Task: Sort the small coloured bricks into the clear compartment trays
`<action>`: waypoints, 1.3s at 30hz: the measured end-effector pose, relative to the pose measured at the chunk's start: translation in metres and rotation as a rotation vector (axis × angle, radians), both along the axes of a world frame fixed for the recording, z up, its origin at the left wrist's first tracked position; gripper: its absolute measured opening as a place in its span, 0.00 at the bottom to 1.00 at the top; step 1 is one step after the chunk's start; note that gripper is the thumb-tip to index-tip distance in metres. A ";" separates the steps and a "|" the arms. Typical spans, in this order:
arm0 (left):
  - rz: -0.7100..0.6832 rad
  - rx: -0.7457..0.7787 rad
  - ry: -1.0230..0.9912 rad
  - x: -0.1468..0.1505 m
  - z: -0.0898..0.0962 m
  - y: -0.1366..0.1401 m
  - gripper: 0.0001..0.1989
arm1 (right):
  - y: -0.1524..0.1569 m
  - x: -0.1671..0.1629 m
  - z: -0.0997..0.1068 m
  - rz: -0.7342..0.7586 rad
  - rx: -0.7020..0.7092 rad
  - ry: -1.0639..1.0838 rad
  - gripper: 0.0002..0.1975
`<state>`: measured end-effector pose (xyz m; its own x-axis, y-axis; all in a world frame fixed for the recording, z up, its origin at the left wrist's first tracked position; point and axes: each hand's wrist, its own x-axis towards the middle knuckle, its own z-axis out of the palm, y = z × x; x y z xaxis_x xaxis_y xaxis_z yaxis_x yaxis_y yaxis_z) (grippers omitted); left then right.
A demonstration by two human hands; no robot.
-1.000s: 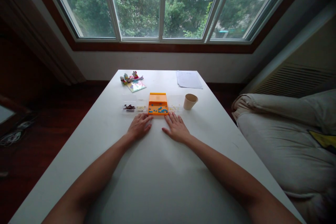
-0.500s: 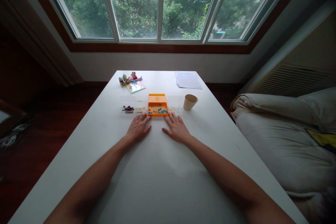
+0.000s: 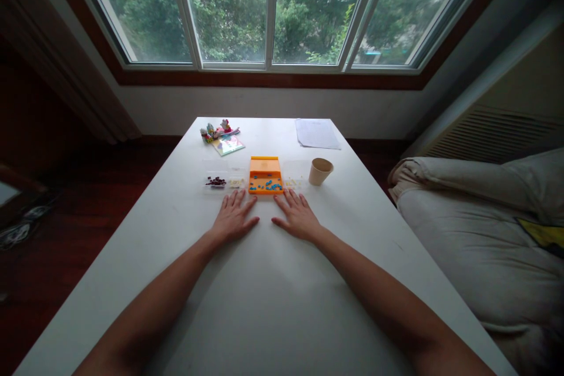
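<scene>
My left hand (image 3: 233,217) lies flat on the white table (image 3: 273,305), fingers spread, holding nothing. Its fingertips are by the near side of a clear tray (image 3: 205,189) with dark brown pieces (image 3: 215,181) and pale pieces (image 3: 237,183). My right hand (image 3: 297,217) also rests palm down with fingers apart and nothing in it. An orange box (image 3: 266,191) stands open between and just beyond the hands, with small blue pieces (image 3: 273,185) in its near part. Past my right fingertips, another clear tray (image 3: 304,171) holds a few pale yellow bits (image 3: 293,183).
A tan cup (image 3: 319,172) stands right of the trays. Sheets of paper (image 3: 318,133) lie at the far right of the table. Small colourful figurines (image 3: 211,131) and a shiny card (image 3: 228,145) are at the far left. A covered sofa (image 3: 453,235) flanks the right side.
My left hand's fingers have spread wider, with the thumb and index finger shifting slightly right. My right hand stays nearly still. The whole view has shifted a little.
</scene>
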<state>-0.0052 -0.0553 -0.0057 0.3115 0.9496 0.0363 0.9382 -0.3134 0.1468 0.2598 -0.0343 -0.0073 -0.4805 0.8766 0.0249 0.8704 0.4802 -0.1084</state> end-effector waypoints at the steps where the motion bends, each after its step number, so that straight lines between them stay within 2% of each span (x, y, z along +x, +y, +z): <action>1: 0.001 -0.004 0.002 0.000 0.001 0.000 0.36 | 0.000 0.000 0.000 0.000 0.001 -0.001 0.42; 14: 0.006 -0.006 0.024 0.001 0.004 0.000 0.40 | -0.002 0.000 0.001 -0.004 0.021 0.021 0.42; 28: -0.019 0.008 0.027 -0.001 -0.001 0.003 0.39 | -0.003 0.000 0.003 -0.012 0.011 0.021 0.41; 39: -0.021 -0.004 0.010 -0.001 0.003 0.001 0.39 | -0.003 0.000 0.003 -0.014 0.012 0.012 0.40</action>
<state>-0.0064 -0.0547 -0.0027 0.3316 0.9430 0.0291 0.9329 -0.3324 0.1386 0.2599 -0.0370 -0.0045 -0.4674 0.8831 0.0410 0.8760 0.4689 -0.1128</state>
